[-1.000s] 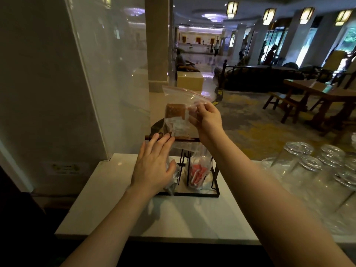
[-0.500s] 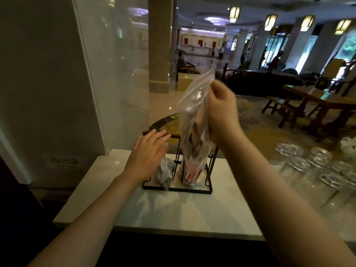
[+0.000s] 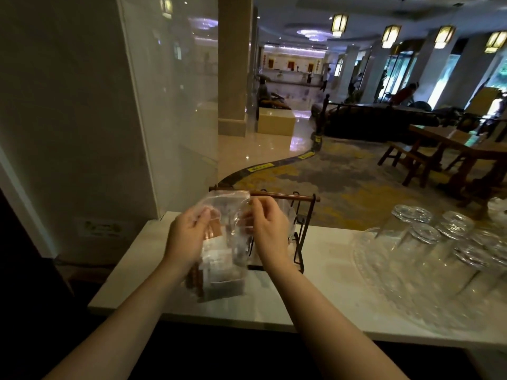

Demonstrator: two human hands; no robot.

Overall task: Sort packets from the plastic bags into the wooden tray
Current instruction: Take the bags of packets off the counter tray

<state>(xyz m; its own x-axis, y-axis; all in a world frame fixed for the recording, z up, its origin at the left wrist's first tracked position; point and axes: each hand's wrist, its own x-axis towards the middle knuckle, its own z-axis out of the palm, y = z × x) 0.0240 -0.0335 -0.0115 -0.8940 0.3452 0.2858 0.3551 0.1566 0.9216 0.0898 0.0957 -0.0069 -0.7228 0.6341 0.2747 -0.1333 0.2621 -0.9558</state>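
Change: both hands now hold the plastic bag (image 3: 223,242) low over the counter (image 3: 315,292), no longer raised by one.
Left hand (image 3: 186,237): pinching the bag's top-left edge.
Right hand (image 3: 267,229): pinching its top-right edge.
Packets (image 3: 216,259): inside the bag, brown and white.
Tray (image 3: 301,234): just behind, wooden rod on top.
Glasses (image 3: 439,242): upturned, well right.

One head-worn camera looked forward and down over both forearms, close to the hands' grip on a bag (image 3: 219,242), above the white surface (image 3: 315,292), facing a lobby beyond.
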